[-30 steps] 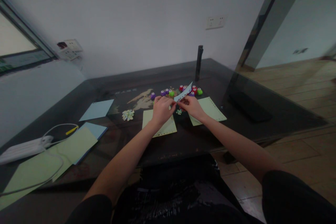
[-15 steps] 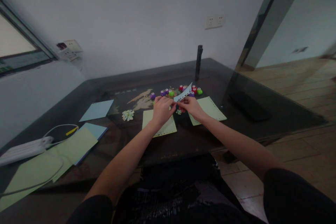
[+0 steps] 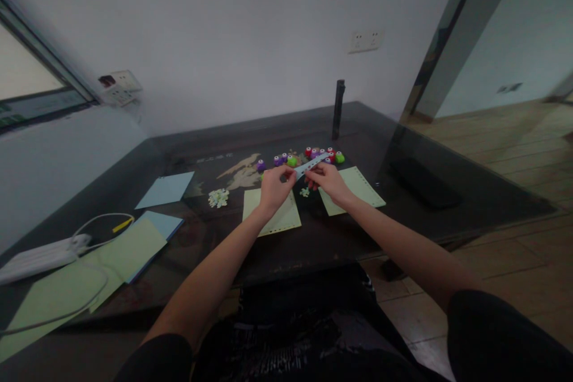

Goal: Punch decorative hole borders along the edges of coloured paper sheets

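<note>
Between my hands, above the table, is a narrow pale blue paper strip (image 3: 312, 165) with dark marks or small cut-outs along it. My left hand (image 3: 275, 188) pinches its near left end between thumb and fingertips. On its lower edge, my right hand (image 3: 329, 184) has thumb and fingers closed. Below the left hand lies a pale green sheet (image 3: 282, 222) with small holes along its edge. Another pale green sheet (image 3: 360, 188) with an edge row of holes is partly under my right hand. Small paper bits (image 3: 305, 192) lie between the sheets.
Several small purple, green and red knob-like pieces with white tops (image 3: 292, 160) stand beyond my hands. A pile of paper bits (image 3: 218, 197) is left. Blue paper (image 3: 165, 189), green sheets (image 3: 129, 248) and a white power strip (image 3: 40, 259) lie farther left. A black upright object (image 3: 338, 110) stands behind.
The blue strip has tipped lower and flatter, its raised right end coming down. My left fingers have shifted slightly and opened into a rounder pinch.
</note>
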`<state>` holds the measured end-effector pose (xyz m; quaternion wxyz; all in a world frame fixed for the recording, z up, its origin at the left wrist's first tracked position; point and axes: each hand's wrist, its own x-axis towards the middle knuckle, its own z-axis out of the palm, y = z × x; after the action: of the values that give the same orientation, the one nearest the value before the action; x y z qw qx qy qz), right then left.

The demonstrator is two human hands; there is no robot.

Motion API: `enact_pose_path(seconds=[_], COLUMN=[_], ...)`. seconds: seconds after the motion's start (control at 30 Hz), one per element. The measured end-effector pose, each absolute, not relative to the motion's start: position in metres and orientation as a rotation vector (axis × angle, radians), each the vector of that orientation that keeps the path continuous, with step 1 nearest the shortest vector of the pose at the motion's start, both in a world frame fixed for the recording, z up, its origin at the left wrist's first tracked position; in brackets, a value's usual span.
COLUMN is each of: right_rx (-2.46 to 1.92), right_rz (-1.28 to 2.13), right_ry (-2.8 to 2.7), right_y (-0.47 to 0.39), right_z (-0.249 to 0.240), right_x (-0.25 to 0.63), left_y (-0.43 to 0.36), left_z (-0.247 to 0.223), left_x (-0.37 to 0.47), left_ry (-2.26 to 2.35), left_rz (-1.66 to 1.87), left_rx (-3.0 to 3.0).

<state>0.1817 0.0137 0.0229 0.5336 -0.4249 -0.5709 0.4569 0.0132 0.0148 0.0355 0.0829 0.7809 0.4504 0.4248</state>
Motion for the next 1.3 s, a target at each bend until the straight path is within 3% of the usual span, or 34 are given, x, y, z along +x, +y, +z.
enact_pose_path(seconds=[0.23, 0.47, 0.97, 1.07, 1.3], right_rx=[-1.008, -0.958, -0.937, -0.945, -0.886], right_rz=[0.935, 0.764, 0.813, 0.819, 0.885], right_ry=[-1.232, -1.186, -1.212, -1.217, -1.262], right_y=[0.020, 0.020, 0.016, 0.015, 0.013], right_z=[0.034, 0.038, 0.041, 0.042, 0.045], right_x=[0.197, 0.200, 0.198, 0.198, 0.196], left_y=[0.022, 0.025, 0.023, 0.024, 0.030], left_z=[0.026, 0.001, -0.001, 0.000, 0.019], left_x=[0.013, 0.018, 0.019, 0.019, 0.018], left_ry=[1.312, 1.307, 1.326, 1.276, 0.929], left_rz=[1.270, 0.871, 0.814, 0.901, 1.055], left_rx=[2.177, 2.351, 2.543, 2.354, 1.246])
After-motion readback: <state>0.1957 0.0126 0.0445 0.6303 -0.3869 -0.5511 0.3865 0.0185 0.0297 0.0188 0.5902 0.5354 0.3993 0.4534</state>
